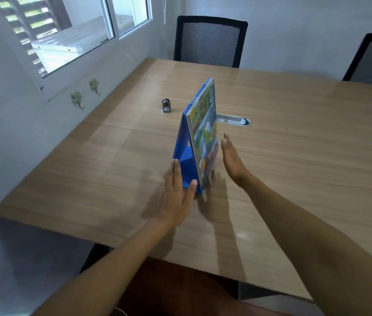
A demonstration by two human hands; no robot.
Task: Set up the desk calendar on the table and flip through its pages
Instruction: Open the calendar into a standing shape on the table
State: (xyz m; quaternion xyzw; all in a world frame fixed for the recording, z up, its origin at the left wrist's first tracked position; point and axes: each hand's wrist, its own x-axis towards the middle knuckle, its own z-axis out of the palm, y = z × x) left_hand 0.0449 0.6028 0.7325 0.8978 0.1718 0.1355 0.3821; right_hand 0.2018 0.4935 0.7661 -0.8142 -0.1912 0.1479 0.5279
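Desk calendar standing tent-wise at the middle of the frame, a flat hand on either side.

Left of centre, the left hand [178,195] lies flat with fingers [175,172] straight and released, thumb tip touching the blue stand of the desk calendar [199,135], which stands upright on the wooden counter [294,144] with its colourful pages facing right. Just right of it, the right hand [231,159] hovers, fingers released, near the pages but apart. Behind, a small metal clip [165,106] and a cable grommet [235,120].
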